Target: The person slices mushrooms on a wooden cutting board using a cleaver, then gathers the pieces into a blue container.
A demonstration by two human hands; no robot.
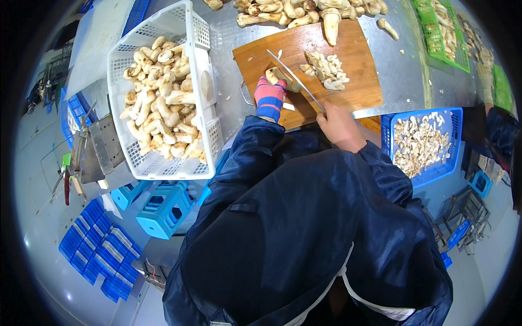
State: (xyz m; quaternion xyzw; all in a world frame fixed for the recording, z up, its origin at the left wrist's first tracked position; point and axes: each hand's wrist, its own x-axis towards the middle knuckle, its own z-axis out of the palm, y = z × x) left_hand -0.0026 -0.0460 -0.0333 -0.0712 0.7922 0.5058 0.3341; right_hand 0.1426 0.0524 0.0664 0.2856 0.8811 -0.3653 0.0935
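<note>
My left hand (270,95), in a pink and blue striped knit glove, grips a thick pale mushroom (278,75) on a wooden cutting board (359,45). Bare, my right hand (340,126) holds a knife (296,79) by its handle, which the fingers hide. The narrow blade slants up and left across the board, just right of the held mushroom; whether they touch is unclear. Sliced mushroom pieces (326,69) lie in a pile right of the blade. A whole mushroom (331,25) rests over the board's far edge, beside a heap of mushrooms (285,12).
A white plastic crate (163,173) of whole mushrooms stands left on the metal table (230,73). Lower right is a blue basket (458,138) of slices. A green basket (461,63) sits at the upper right. A co-worker's sleeve (499,130) shows at the right edge; blue stools (163,212) stand lower left.
</note>
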